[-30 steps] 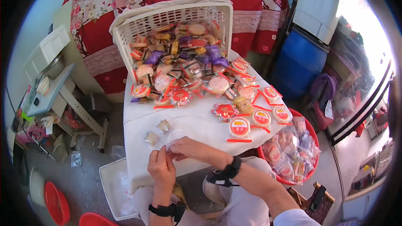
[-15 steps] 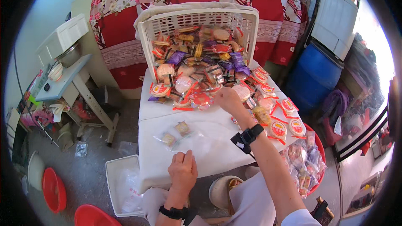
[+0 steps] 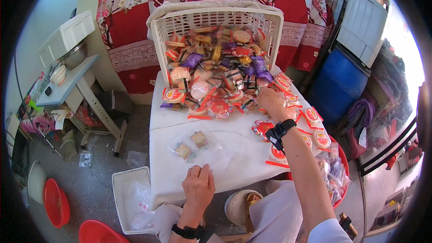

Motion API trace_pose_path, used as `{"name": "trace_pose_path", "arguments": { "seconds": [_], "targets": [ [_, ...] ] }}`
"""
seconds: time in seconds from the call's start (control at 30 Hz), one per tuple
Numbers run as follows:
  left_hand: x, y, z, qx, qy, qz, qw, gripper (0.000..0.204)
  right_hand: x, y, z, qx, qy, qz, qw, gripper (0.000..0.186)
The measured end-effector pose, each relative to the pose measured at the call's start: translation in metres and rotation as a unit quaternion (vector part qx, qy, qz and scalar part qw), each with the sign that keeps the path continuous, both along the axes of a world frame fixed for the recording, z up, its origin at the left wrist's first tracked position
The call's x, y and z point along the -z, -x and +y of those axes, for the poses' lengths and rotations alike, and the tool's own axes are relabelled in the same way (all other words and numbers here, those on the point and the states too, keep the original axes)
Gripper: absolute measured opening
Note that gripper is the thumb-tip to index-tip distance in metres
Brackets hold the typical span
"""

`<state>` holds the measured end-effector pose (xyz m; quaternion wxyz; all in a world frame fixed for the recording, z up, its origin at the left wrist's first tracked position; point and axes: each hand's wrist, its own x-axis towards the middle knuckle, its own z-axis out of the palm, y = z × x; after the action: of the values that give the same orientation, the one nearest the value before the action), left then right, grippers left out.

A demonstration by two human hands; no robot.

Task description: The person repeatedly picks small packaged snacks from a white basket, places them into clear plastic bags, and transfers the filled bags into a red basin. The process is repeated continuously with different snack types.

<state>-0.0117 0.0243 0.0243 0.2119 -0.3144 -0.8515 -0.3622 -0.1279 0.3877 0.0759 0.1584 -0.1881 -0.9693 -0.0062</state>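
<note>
Ahead, we see red-and-white floral cloth (image 3: 130,27). A blue barrel (image 3: 337,83) stands to our right. On our left are a metal bowl (image 3: 75,56), a pale-blue tabletop (image 3: 72,81) and red basins (image 3: 53,216) on grey floor (image 3: 96,184).

Right forearm (image 3: 309,177) stretched forward; right grip (image 3: 272,102) angled down, fingertips hidden. Left grip (image 3: 198,183) loosely curled, back upward.

Your right hand (image 3: 271,101) is at wrapped snacks (image 3: 211,74) on the far half of the white table (image 3: 234,153). Your left hand (image 3: 198,188) is at the table's near edge, below two square pieces (image 3: 199,139) in clear plastic (image 3: 192,149).
</note>
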Motion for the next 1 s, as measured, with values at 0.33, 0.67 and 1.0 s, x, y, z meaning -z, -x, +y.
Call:
{"name": "trace_pose_path", "arguments": {
  "seconds": [0.33, 0.67, 1.0],
  "targets": [
    [-0.004, -0.001, 0.002, 0.021, -0.043, 0.034, 0.998, 0.027, 0.016, -0.005, -0.068, -0.065, -0.024, 0.096, 0.993, 0.024],
    [-0.001, 0.001, 0.003, 0.014, -0.074, 0.049, 0.996, 0.014, -0.025, -0.095, -0.098, -0.091, 0.637, 0.074, 0.762, 0.02],
    [0.002, -0.001, 0.012, -0.024, -0.126, 0.0, 0.992, 0.009, 0.022, -0.151, -0.174, -0.091, 0.746, 0.072, 0.656, 0.023]
  ]
}}
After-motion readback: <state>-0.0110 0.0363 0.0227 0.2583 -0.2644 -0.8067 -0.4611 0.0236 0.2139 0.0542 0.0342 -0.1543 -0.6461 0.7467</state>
